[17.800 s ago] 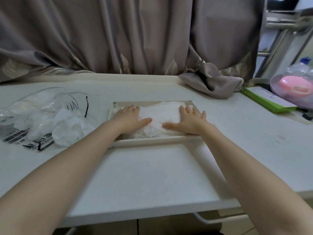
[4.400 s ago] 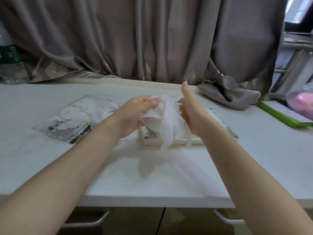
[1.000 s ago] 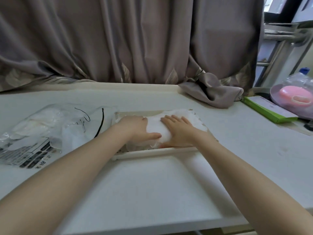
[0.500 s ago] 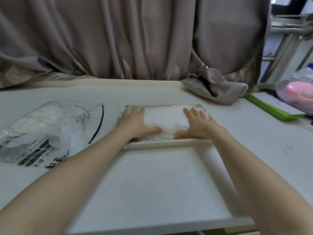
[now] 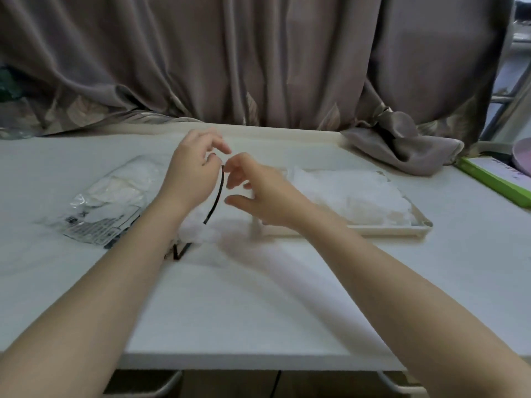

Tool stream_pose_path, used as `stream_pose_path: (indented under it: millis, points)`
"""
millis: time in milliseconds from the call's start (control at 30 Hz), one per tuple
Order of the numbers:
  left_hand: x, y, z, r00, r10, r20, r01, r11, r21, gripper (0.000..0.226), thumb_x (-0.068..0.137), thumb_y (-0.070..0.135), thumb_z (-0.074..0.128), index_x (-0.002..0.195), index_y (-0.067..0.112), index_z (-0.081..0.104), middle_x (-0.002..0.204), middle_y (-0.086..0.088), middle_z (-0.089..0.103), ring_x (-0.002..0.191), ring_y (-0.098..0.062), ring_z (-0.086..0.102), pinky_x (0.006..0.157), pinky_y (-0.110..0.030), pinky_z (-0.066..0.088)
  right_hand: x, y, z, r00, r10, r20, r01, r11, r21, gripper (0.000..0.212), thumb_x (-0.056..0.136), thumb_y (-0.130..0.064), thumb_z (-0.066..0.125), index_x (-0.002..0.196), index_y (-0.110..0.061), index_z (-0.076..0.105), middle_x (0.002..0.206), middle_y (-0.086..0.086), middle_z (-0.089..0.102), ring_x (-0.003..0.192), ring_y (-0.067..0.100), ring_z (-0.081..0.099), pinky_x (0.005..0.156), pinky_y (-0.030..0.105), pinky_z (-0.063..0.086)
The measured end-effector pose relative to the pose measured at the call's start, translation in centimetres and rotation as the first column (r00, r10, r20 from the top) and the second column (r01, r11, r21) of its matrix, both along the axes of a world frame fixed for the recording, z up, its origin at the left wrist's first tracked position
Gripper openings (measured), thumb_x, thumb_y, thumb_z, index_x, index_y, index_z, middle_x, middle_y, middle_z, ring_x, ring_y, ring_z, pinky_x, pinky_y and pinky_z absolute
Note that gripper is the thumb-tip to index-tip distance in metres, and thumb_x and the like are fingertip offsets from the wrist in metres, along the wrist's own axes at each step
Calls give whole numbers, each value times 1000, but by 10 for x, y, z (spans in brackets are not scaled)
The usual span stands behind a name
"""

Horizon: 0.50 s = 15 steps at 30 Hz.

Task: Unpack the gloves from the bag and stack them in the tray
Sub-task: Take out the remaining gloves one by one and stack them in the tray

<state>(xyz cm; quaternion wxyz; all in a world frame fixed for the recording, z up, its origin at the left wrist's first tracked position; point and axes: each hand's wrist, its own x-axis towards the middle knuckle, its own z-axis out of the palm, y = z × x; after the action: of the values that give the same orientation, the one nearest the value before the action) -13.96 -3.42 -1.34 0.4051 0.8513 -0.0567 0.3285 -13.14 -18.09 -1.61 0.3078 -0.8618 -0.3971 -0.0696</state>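
Observation:
The clear plastic bag [image 5: 109, 202] with black print lies left of centre on the white table and holds white gloves. My left hand [image 5: 195, 170] pinches the bag's mouth edge and lifts it, so a black printed line stands up between my hands. My right hand [image 5: 258, 191] hovers right at that opening, fingers loosely curved and thumb spread apart, gripping nothing that I can see. To the right, the cream tray [image 5: 373, 230] holds a flat pile of white gloves [image 5: 344, 196].
A grey curtain [image 5: 258, 67] hangs behind the table, its knotted end [image 5: 402, 142] lying on the top near the tray. A green-edged box [image 5: 494, 179] and a pink dish [image 5: 523, 156] sit far right. The table's front edge is close to me.
Both hands have left the glove pile in the tray and moved left to the bag. The left hand has taken hold of the bag's mouth and raised it.

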Motion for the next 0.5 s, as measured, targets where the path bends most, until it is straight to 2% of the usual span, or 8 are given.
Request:
stream_pose_path:
  millis: [67,100,167,233,300,400,433,500]
  points:
    - [-1,19,-12,999,35,-32,-40,988,-150,28,87,0,41,89,18,62,104,5,56,79,4,48,67,-1,34,-1,24,-8,993,-22,-113,9,993,-116,34,88,-19,64,117,-5,52,109,8,62,101,20,58,85,26,44]
    - [-2,33,-22,998,33,-61,-47,972,-230,28,89,3,41,85,24,60,98,7,58,72,8,48,62,0,34,-1,42,-19,983,-78,-164,45,979,-197,34,90,-23,60,117,-4,53,111,9,62,103,23,57,84,28,44]
    - [0,42,-32,995,-27,-92,-3,948,-317,32,91,7,42,81,32,58,90,13,60,66,10,48,63,-4,37,2,56,-32,959,-221,-179,149,927,-344,37,91,-33,55,114,-3,57,109,10,62,103,26,57,81,32,44]
    - [2,46,-36,990,-78,-116,33,939,-343,33,92,7,41,82,33,58,90,16,60,76,4,51,73,-13,40,7,63,-43,945,-285,-163,205,899,-386,35,87,-33,58,108,-5,60,103,10,64,99,27,57,81,33,48]
    - [4,46,-36,986,-105,-133,54,937,-344,32,92,8,39,83,31,59,92,15,60,89,-5,54,82,-20,40,8,62,-45,940,-278,-200,192,911,-365,24,85,-28,62,98,-8,60,97,5,64,92,23,56,76,30,48]
    - [6,43,-38,973,-151,-177,92,948,-303,28,94,10,39,88,25,62,94,15,62,96,-5,54,82,-11,38,4,58,-42,943,-226,-245,129,925,-358,10,87,-18,58,87,-9,60,88,4,60,81,19,52,64,27,40]
    - [7,42,-40,968,-167,-189,107,950,-292,27,94,11,39,90,24,62,95,15,62,97,-5,55,80,-8,38,4,56,-41,944,-219,-246,119,923,-365,11,88,-17,54,87,-7,59,88,6,60,80,20,50,64,28,38]
    - [7,41,-42,961,-196,-193,137,950,-279,25,96,13,39,92,23,62,95,15,62,99,-6,55,84,-11,39,3,54,-42,941,-226,-252,122,921,-369,17,93,-18,46,81,-8,51,83,5,56,77,20,47,61,28,34]
